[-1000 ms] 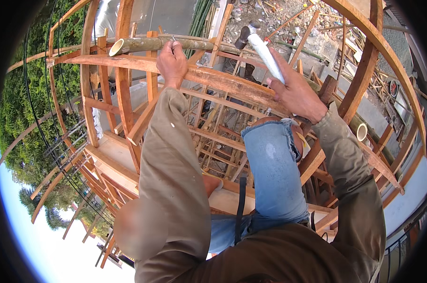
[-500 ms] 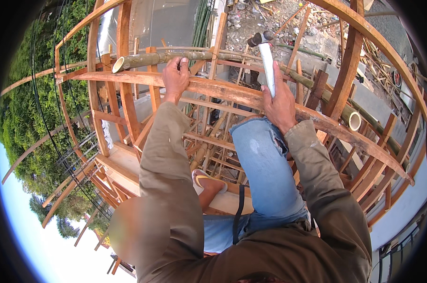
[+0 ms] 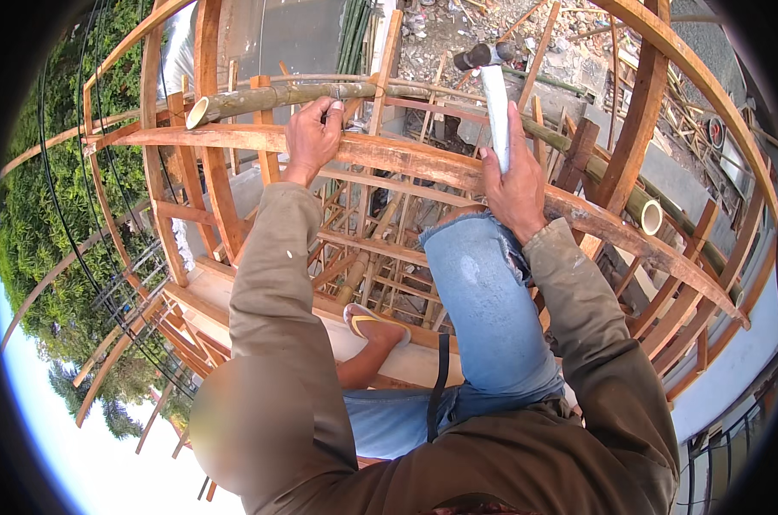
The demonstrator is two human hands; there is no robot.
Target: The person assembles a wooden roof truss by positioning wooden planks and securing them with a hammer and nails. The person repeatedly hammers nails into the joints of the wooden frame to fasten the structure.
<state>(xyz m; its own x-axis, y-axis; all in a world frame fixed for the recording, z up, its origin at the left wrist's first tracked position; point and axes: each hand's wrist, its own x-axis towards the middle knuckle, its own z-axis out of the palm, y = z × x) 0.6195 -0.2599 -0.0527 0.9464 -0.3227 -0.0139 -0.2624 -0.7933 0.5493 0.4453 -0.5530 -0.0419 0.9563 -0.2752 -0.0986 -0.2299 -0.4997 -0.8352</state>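
Note:
My right hand is closed around the white handle of a hammer. The dark head points away from me, above the far side of a long wooden beam. That beam runs across in front of me, with my right wrist over it. Resting over the beam further left, my left hand has thumb and forefinger pinched together. Whatever sits between those fingertips is too small to make out. Just beyond it lies a thick bamboo pole with a cut open end.
Wooden posts and slats frame the space around me. A second bamboo pole lies at the right. Below is an open lattice of timber, with rubble on the ground beyond. Dark cables hang at the left by trees.
The hammer has risen a little and shifted slightly right with my right hand. My left hand keeps its pinch at the beam. The whole view has shifted slightly.

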